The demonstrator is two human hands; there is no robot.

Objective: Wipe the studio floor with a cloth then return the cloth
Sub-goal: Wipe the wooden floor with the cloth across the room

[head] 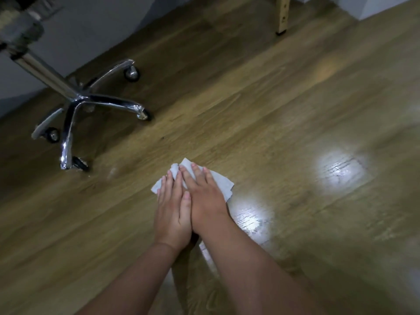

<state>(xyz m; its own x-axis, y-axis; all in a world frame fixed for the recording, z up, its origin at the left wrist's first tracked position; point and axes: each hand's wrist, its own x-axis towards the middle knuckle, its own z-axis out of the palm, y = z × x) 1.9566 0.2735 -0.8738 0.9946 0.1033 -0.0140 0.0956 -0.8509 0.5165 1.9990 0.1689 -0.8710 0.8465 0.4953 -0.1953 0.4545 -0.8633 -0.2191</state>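
Note:
A pale grey cloth (223, 184) lies flat on the wooden studio floor (284, 123), just below the middle of the head view. My left hand (171, 210) and my right hand (204, 196) rest side by side on top of it, palms down and fingers stretched forward. Both press the cloth against the boards. Only the cloth's edges show around the fingers; the rest is hidden under my hands.
A chrome five-legged chair base (77, 103) on castors stands to the left, its nearest castor (79, 163) close to the cloth. A light wooden furniture leg (283, 17) stands at the top. White walls run along the back. Lamp glare marks the floor at right.

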